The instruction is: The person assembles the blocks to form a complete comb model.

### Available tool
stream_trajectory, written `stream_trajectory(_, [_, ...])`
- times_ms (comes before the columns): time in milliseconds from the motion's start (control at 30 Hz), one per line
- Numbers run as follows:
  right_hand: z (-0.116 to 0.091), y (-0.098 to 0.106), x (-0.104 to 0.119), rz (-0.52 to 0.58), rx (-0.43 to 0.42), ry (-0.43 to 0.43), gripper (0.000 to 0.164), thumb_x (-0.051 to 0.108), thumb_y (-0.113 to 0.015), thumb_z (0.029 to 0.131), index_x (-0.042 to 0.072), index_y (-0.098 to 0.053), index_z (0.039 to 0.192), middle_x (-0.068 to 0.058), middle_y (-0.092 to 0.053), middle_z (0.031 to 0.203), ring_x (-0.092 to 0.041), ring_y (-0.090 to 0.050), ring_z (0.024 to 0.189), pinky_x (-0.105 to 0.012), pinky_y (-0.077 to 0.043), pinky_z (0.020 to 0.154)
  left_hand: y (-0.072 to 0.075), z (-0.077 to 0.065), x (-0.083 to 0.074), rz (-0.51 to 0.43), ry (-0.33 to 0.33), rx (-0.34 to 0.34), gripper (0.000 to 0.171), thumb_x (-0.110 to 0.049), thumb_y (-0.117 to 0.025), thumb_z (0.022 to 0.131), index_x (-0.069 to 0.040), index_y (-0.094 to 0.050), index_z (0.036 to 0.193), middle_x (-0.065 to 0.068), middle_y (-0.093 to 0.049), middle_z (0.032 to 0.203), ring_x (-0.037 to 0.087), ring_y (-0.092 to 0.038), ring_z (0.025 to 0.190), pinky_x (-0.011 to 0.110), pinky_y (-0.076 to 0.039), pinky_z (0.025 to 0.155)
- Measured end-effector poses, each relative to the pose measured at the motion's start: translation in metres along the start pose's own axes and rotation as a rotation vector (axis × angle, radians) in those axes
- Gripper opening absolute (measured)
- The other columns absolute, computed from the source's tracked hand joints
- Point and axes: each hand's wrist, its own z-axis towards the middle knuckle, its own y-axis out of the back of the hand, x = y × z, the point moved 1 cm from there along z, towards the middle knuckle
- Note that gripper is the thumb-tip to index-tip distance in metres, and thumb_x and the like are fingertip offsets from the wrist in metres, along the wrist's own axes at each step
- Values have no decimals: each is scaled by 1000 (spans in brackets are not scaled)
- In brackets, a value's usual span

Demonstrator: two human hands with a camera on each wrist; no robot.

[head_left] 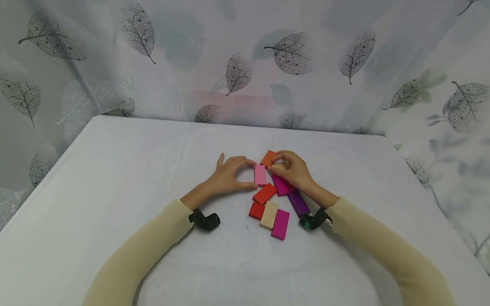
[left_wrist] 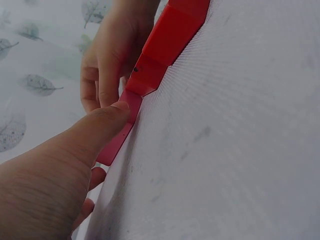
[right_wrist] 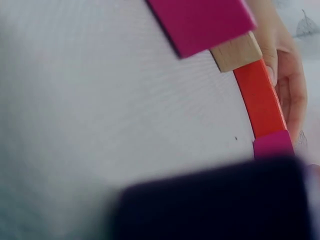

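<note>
My left hand (head_left: 229, 175) holds a pink block (head_left: 260, 175) between the thumb and index finger, at its two ends. In the left wrist view the thumb lies against the pink block (left_wrist: 116, 145). Just to the right, my right hand (head_left: 296, 171) pinches a plain wooden block (head_left: 281, 165), which its fingers partly cover. An orange block (head_left: 269, 157) lies beyond those fingertips. Below that hand are a magenta block (head_left: 280, 185) and a purple block (head_left: 298, 204). An orange-red block (head_left: 265, 194) lies just below the pink one.
Nearer the person, a red block (head_left: 256, 211), a plain wooden block (head_left: 269, 215) and a magenta block (head_left: 280, 224) lie side by side on the white table (head_left: 160, 263). A leaf-patterned curtain (head_left: 237, 42) hangs behind the table's far edge. Each wrist wears a black camera.
</note>
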Motion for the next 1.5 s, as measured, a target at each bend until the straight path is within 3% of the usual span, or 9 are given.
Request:
stream_trajectory(333, [0, 1, 4, -15, -40, 49, 29, 22, -76, 83, 4, -69, 104, -17, -61, 125, -34, -50, 124, -55, -34, 106, 3, 0, -2, -3, 11, 6, 60, -45, -76, 81, -20, -57, 133, 5, -54, 139, 26, -34, 142, 63, 7, 113])
stream_trajectory(533, [1, 0, 6, -43, -66, 20, 37, 26, -78, 81, 4, -68, 109, -16, -64, 119, -33, -54, 116, -53, -39, 100, 3, 0, 1, 2, 14, 0, 60, -45, -76, 81, -20, -58, 133, 5, -54, 139, 26, -34, 142, 63, 7, 113])
stream_trajectory(933, [3, 0, 9, -147, 9, -27, 44, 25, -79, 82, 3, -66, 119, -18, -62, 126, -34, -53, 119, -53, -40, 101, 1, -2, 1, -2, 3, -11, 60, -44, -76, 81, -19, -58, 132, 6, -55, 139, 27, -35, 141, 65, 5, 113])
stream_trajectory(1200, [1, 0, 10, -171, -9, -31, 41, 28, -78, 82, 5, -67, 114, -18, -64, 123, -34, -55, 113, -51, -44, 93, 1, -2, -1, -6, 9, -1, 60, -44, -76, 81, -19, -58, 133, 6, -55, 139, 27, -34, 142, 64, 6, 113])
stream_trajectory(1500, [2, 5, 11, -214, -14, -14, 41, 29, -79, 81, 4, -68, 112, -17, -66, 119, -34, -56, 111, -51, -44, 93, 1, -1, -1, -10, -11, -6, 60, -44, -76, 81, -19, -58, 132, 5, -55, 138, 27, -35, 141, 65, 6, 113])
